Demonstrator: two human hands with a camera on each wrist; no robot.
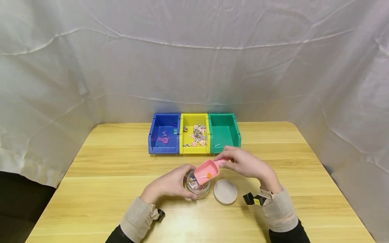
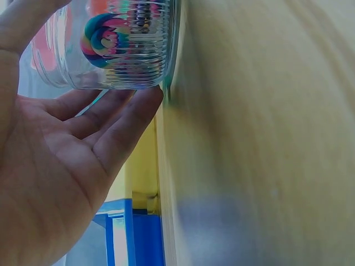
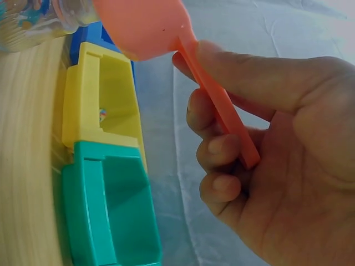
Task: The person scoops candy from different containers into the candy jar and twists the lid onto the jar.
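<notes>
Orange lollipop (image 1: 209,175) in pink scoop (image 1: 206,171) seen from head only. Right hand (image 3: 277,166) pinching handle; left hand (image 2: 61,166) cupping candy jar (image 2: 119,44); jar mouth cut off.

So there's a small clear ribbed jar (image 1: 199,187) standing upright on the wooden table, lid off, with colourful swirly wrapped candies inside — the left hand (image 1: 170,185) is wrapped around its side. Right above the jar's mouth sits a pink plastic scoop (image 1: 207,171), pinched by its handle in the right hand (image 1: 247,163), carrying a single orange lollipop (image 1: 208,175) with a white stick.
</notes>
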